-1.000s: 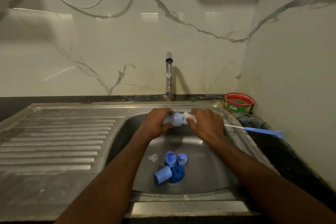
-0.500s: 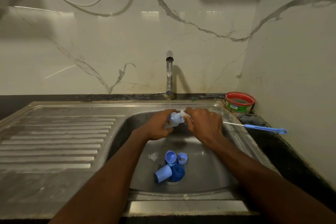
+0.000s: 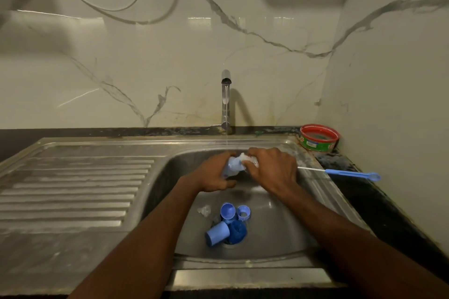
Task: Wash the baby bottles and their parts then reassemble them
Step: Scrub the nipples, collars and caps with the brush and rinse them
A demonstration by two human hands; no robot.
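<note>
Over the sink (image 3: pixel 279 245), 2 hands (image 3: pixel 213 173) (image 3: pixel 272 168) grip a bottle (image 3: pixel 232 168).

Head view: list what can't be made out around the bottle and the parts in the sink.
- Bottle: mostly covered by the left hand and right hand; its neck end is hidden.
- White stuff at the right hand's fingertips: foam, sponge or brush head, too blurred to tell.
- Drain under the dark blue part: covered.
- Clear piece on the sink floor: too small to identify.
</note>
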